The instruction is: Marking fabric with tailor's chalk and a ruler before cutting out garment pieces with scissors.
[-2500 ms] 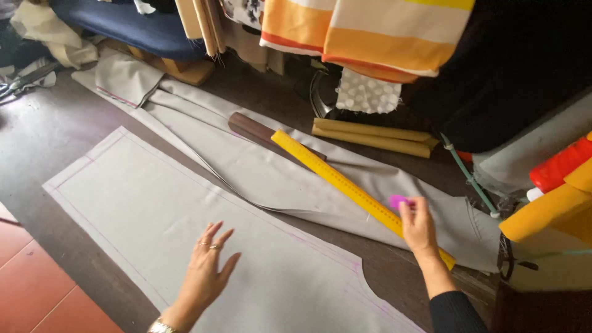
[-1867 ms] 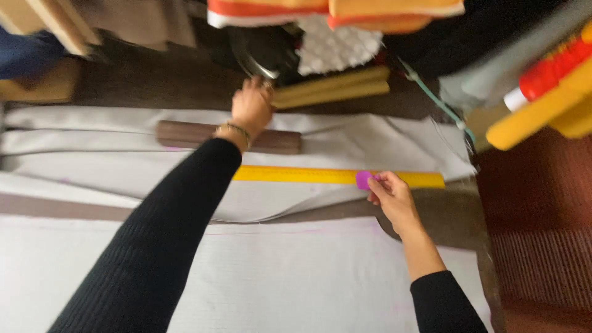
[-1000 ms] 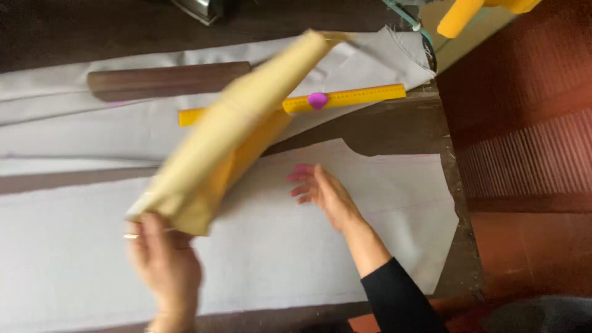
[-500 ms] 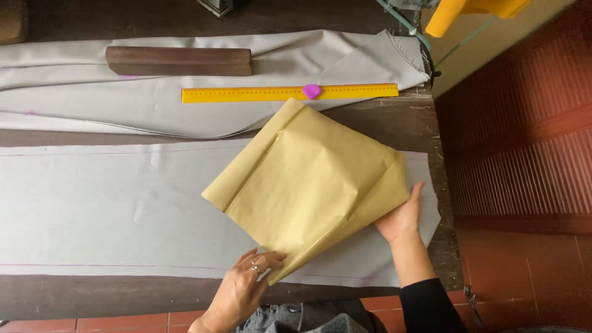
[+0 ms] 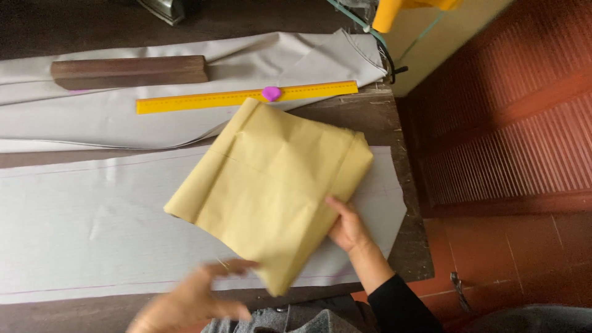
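Observation:
A folded sheet of tan pattern paper (image 5: pixel 271 185) lies tilted over the right end of a long cut piece of grey cloth (image 5: pixel 86 216) on the dark table. My right hand (image 5: pixel 346 225) grips the paper's lower right edge. Blurred near the bottom edge, my left hand (image 5: pixel 194 296) has its fingers spread just left of the paper's lower corner and holds nothing. Behind the paper a yellow ruler (image 5: pixel 203 100) rests on another grey cloth (image 5: pixel 74 117), with a pink piece of chalk (image 5: pixel 271 93) on it.
A dark wooden block (image 5: pixel 129 71) sits on the far cloth at the back left. The table's right edge (image 5: pixel 410 203) drops to a red tiled floor (image 5: pixel 512 246). A yellow object (image 5: pixel 394 9) and a cord are at the top right.
The paper has been turned and slid slightly up and right on the cloth. My left hand has come off its lower edge and moved left; my right hand still holds the paper.

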